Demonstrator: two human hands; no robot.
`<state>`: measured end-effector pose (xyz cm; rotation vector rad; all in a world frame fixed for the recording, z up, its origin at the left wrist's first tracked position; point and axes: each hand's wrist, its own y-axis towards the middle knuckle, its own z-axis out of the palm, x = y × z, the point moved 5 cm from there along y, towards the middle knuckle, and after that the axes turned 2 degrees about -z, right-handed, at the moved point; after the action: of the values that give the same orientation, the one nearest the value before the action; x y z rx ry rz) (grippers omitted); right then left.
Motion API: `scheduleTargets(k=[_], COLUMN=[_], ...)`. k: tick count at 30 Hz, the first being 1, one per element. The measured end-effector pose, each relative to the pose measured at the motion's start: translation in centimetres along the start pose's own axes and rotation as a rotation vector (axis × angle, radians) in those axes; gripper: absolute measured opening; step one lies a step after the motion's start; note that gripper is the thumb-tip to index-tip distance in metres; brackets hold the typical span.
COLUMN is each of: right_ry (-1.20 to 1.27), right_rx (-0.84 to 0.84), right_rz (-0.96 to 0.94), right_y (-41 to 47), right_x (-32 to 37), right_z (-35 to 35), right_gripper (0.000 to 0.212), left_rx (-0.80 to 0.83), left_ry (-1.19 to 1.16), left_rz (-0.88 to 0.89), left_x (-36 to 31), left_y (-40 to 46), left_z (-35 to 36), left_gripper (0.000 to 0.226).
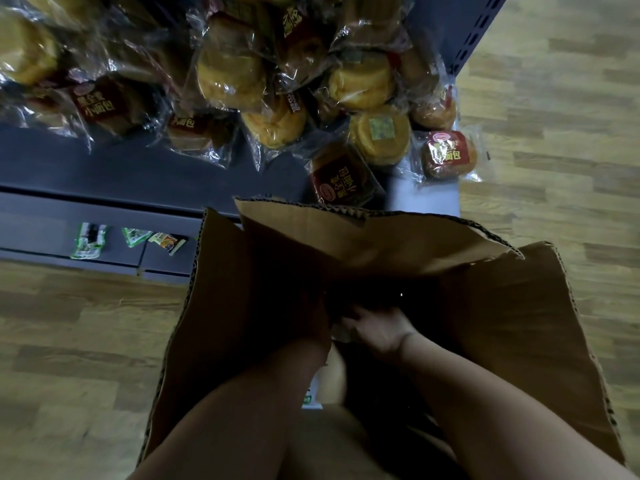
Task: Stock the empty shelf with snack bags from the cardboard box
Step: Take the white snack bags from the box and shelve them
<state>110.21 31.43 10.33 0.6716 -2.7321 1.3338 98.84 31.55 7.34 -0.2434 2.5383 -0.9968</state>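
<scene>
hands (377, 327) deep inside dark cardboard box (519, 323), left one hidden

A dark red label on a clear bread bag (100, 105) read 黑全麦小面包. Another bread bag (449, 154) at the shelf's right end showed 面包 in yellow. An upside-down red label (341, 183) bore the same kind of words.

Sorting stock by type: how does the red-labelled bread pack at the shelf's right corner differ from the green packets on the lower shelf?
The red-labelled bread pack is round, in clear wrap, and sits on the upper shelf. The green packets are flat, narrow, opaque, and lie on the lower shelf. Both lie loose, unstacked.
</scene>
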Motion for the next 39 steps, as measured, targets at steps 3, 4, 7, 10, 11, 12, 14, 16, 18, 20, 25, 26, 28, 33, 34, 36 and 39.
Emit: scheduleTargets(k=[3,4,7,10,11,12,14,16,18,20,25,26,28,33,34,36,39], right_ry=[0.126,0.131,0.173,0.199,0.213,0.221,0.237,0.266,0.316,0.375,0.461,0.476,0.500,0.630,0.627,0.622,0.619], right_rx=[0.008,0.048,0.123,0.062,0.042,0.018,-0.016,-0.081,-0.152,-0.225,-0.383,-0.417,-0.490,-0.759,-0.804,-0.885,-1.000], right_rz=[0.015,-0.007,0.032,0.078,0.099,0.122,0.187,0.234,0.266,0.288,0.313,0.309,0.314,0.295,0.301,0.313,0.331], right_y=[-0.5,-0.8,-2.2,-3.8,-4.6,-5.4,-7.1,-8.9,-10.8,-12.5,-16.7,-17.5,-19.2,-23.7,-24.4,-25.6,-27.3], right_x=[-0.6,-0.6,-1.3,-1.9,-1.8,-1.9,-1.9,-1.7,-1.1,-0.6,0.2,0.2,0.3,0.8,0.9,1.3,1.9], right_z=[-1.2,-1.4,-2.1,-3.2,-3.8,-4.2,-5.1,-6.0,-7.0,-7.9,-9.8,-10.1,-10.6,-11.6,-11.8,-12.2,-12.9], right_gripper=[0.044,0.044,0.050,0.057,0.058,0.060,0.065,0.064,0.061,0.057,0.049,0.049,0.053,0.060,0.061,0.062,0.063], left_rx=[0.039,0.079,0.143,0.157,0.167,0.159,0.144,0.144,0.088,0.042,-0.074,-0.103,-0.165,-0.348,-0.394,-0.492,-0.537], left_ry=[-0.058,-0.086,-0.149,-0.128,-0.128,-0.111,-0.092,-0.018,0.084,0.162,0.180,0.179,0.179,0.181,0.196,0.221,0.209], left_rz=[-0.008,-0.013,-0.040,-0.031,-0.015,0.013,0.028,0.088,0.159,0.204,0.314,0.319,0.349,0.501,0.529,0.602,0.741], left_x=[0.4,0.3,-0.4,-1.7,-2.2,-2.8,-3.5,-4.4,-5.5,-5.9,-7.0,-7.2,-8.0,-9.3,-9.3,-9.2,-9.4], left_y=[0.7,0.7,-0.1,-2.0,-2.6,-3.1,-3.9,-5.0,-6.7,-8.2,-11.9,-12.7,-14.8,-20.1,-20.9,-22.1,-23.6], left_z=[0.9,1.1,0.6,-1.1,-1.8,-2.3,-3.4,-4.6,-6.5,-7.8,-11.6,-12.5,-14.1,-17.0,-17.3,-18.1,-19.6], left_gripper=[0.050,0.050,0.047,0.045,0.045,0.045,0.046,0.048,0.049,0.051,0.061,0.062,0.066,0.068,0.068,0.070,0.075])
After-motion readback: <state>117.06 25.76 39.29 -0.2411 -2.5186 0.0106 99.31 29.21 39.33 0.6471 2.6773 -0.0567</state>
